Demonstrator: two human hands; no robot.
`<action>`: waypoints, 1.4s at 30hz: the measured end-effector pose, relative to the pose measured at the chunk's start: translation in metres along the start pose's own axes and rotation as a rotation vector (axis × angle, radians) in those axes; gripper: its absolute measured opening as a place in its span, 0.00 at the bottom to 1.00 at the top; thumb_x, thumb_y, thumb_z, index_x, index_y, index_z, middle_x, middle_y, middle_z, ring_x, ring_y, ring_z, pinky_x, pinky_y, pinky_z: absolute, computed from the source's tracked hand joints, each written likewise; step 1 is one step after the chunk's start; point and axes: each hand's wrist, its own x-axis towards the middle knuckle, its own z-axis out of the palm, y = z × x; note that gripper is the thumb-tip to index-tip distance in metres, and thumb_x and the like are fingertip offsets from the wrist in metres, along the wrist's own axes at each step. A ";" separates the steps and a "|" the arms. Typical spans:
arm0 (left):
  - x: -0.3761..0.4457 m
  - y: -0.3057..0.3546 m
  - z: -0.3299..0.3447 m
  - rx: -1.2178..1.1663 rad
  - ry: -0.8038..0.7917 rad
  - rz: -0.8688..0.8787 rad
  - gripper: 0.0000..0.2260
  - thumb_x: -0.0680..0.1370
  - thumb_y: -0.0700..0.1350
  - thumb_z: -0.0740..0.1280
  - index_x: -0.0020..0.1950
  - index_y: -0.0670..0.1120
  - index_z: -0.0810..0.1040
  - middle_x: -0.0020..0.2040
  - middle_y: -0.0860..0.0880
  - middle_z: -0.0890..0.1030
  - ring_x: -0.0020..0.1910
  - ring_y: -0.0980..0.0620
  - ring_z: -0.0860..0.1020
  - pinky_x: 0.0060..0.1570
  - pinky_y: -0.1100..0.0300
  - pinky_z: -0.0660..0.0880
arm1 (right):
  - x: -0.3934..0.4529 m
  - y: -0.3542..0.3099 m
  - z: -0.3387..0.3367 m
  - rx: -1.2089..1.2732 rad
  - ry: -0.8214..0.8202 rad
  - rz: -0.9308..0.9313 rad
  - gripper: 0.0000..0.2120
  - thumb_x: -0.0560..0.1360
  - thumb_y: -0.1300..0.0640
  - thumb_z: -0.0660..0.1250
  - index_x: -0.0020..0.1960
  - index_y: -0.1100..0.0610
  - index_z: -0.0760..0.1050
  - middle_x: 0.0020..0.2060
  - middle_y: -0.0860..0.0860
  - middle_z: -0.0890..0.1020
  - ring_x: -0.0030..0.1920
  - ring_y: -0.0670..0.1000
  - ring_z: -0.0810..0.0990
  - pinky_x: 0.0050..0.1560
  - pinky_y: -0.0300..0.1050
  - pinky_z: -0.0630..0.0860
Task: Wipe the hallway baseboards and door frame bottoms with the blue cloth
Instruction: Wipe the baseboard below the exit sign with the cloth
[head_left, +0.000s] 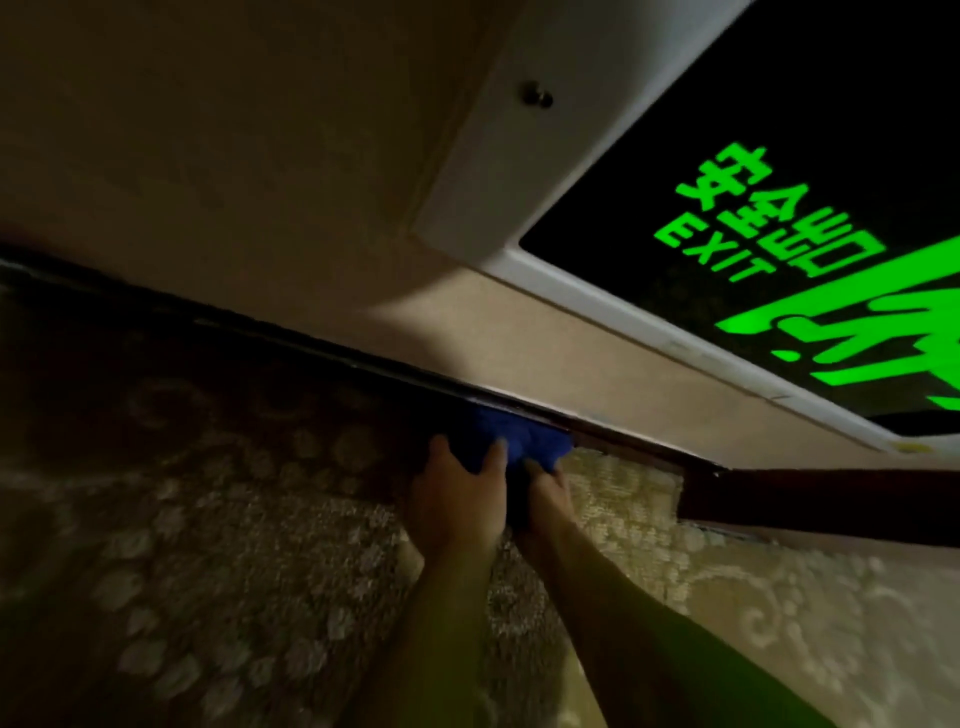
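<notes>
Down low, two bare arms reach out over the patterned carpet (218, 530). The left hand (457, 499) and the right hand (545, 488) sit side by side, and each grip is curled around the blue cloth (519, 441). The cloth is bunched up and pressed against the dark baseboard (337, 353), right where the carpet meets the tan wall (208, 156). Farther up on the wall, a green glowing exit sign (779, 234) sits in a white frame.

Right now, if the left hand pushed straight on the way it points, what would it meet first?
The blue cloth it already holds, then the dark baseboard right behind; the left hand points at the wall's foot.
</notes>
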 end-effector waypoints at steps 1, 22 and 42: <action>0.001 0.001 -0.002 0.020 0.005 0.011 0.26 0.76 0.60 0.65 0.69 0.46 0.70 0.64 0.43 0.77 0.63 0.40 0.74 0.59 0.53 0.70 | 0.002 0.002 0.000 0.009 0.003 -0.005 0.10 0.80 0.67 0.57 0.56 0.56 0.71 0.46 0.59 0.80 0.45 0.60 0.80 0.58 0.64 0.75; 0.024 -0.025 -0.006 -0.652 -0.077 -0.283 0.15 0.80 0.41 0.61 0.65 0.39 0.74 0.64 0.39 0.76 0.60 0.37 0.76 0.61 0.44 0.74 | -0.042 -0.033 0.041 -0.468 0.347 -0.434 0.11 0.79 0.59 0.62 0.57 0.63 0.74 0.54 0.62 0.81 0.56 0.62 0.78 0.57 0.53 0.74; 0.032 -0.036 -0.010 -0.888 -0.164 -0.478 0.21 0.81 0.40 0.60 0.75 0.46 0.65 0.73 0.43 0.68 0.70 0.41 0.68 0.65 0.48 0.67 | -0.046 -0.035 0.049 -0.715 0.130 -0.457 0.09 0.79 0.56 0.63 0.56 0.59 0.72 0.52 0.59 0.80 0.53 0.59 0.78 0.55 0.51 0.75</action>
